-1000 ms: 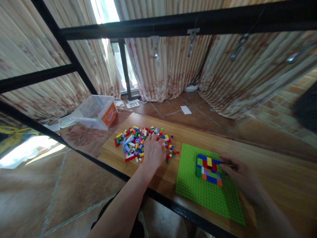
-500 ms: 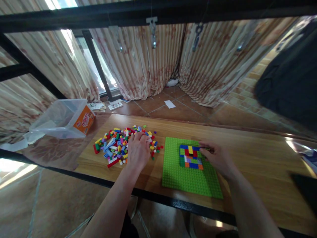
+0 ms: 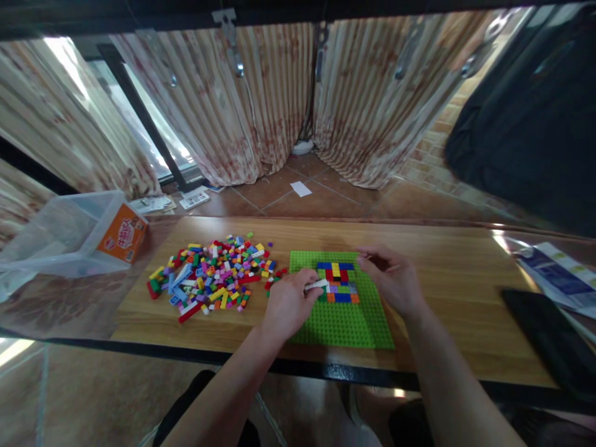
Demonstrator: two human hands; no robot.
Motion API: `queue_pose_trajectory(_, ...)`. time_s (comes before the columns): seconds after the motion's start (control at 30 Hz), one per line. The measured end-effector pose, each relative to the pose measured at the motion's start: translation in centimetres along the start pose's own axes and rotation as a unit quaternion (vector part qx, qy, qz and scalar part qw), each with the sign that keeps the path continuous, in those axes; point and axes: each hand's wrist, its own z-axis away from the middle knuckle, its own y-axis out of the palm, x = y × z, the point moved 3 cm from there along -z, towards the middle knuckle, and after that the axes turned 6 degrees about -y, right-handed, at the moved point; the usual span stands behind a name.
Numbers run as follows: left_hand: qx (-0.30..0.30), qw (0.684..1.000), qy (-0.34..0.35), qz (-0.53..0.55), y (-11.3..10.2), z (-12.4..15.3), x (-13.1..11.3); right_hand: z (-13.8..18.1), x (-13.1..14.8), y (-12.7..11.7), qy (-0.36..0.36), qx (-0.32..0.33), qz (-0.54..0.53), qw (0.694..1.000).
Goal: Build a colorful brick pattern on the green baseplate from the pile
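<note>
My left hand [image 3: 289, 302] is closed over the left side of the green baseplate [image 3: 344, 329], pinching a long white toy brick [image 3: 316, 284] between thumb and fingers. The brick is just left of a block of coloured bricks [image 3: 342, 297] built on the plate in blue, red, yellow and orange rows. Above the plate's upper right corner, my right hand [image 3: 393, 278] has thumb and fingertips drawn together; whatever they hold, if anything, is too small to make out. Part of the built block is hidden behind my left hand.
A pile of loose bricks [image 3: 216, 270] lies left of the plate on the wooden table [image 3: 442, 292]. Past the table's left end stands a clear plastic box [image 3: 79, 248] with an orange label. A dark flat object [image 3: 544, 335] and printed packaging [image 3: 565, 273] lie at the right.
My left hand has moved right from the brick pile to the baseplate, now with a white brick in it. My right hand stays by the plate's upper right. The camera view has shifted.
</note>
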Motion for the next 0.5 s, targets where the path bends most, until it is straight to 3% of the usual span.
queue_pose_trajectory(0.27, -0.003, 1.000, 0.028, -0.011, 1.1, -0.4, -0.3, 1.2, 2.1, 1.5, -0.094, 0.177, 0.046, 0.979)
queue_pose_trajectory(0.5, 0.000, 0.999, 0.051, 0.005, 1.6, -0.6, -0.6, 1.6, 1.3, 2.6, -0.124, 0.251, 0.122, 0.952)
